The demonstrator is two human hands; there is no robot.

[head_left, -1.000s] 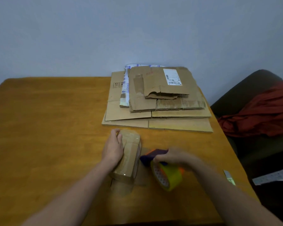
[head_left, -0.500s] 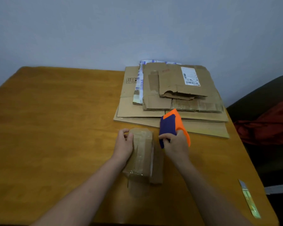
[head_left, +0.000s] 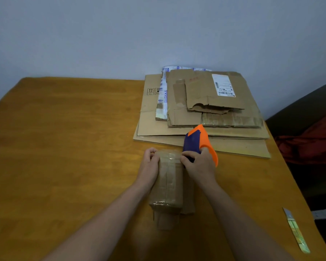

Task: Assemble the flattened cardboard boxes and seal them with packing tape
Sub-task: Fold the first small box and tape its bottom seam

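A small brown cardboard box with clear tape over its top stands on the wooden table in front of me. My left hand grips the box's far left edge, fingers curled over it. My right hand holds an orange and blue tape dispenser at the box's far right corner, the dispenser pointing away from me. A stack of flattened cardboard boxes lies behind, near the wall.
A white printed mailer is tucked into the stack. A narrow strip lies near the table's right edge. Right of the table is a dark chair with red cloth. The wall runs behind the table.
My right hand lifted the tape dispenser from the table beside the box and brought it up to the box's far end. The left hand stayed on the box. My view shifted left.
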